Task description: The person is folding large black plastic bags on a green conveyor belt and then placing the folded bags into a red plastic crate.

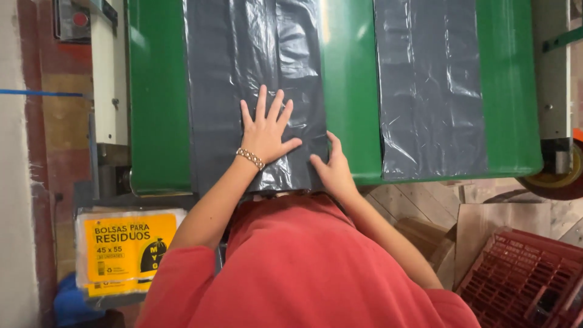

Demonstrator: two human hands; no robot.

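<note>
My left hand (267,130) lies flat with fingers spread on a stack of dark grey plastic bags (243,73) that rests on a green conveyor belt (346,91). A beaded bracelet sits on that wrist. My right hand (331,167) is at the stack's near right edge, thumb on top of the plastic and fingers hidden under or behind the edge. A second strip of dark grey plastic bags (431,85) lies on the belt to the right, away from both hands.
A yellow-labelled pack of bags (124,252) lies low at the left. A red plastic crate (522,279) and cardboard (486,218) sit at the lower right. White machine frame parts (109,79) flank the belt, with a wheel (555,179) at the right.
</note>
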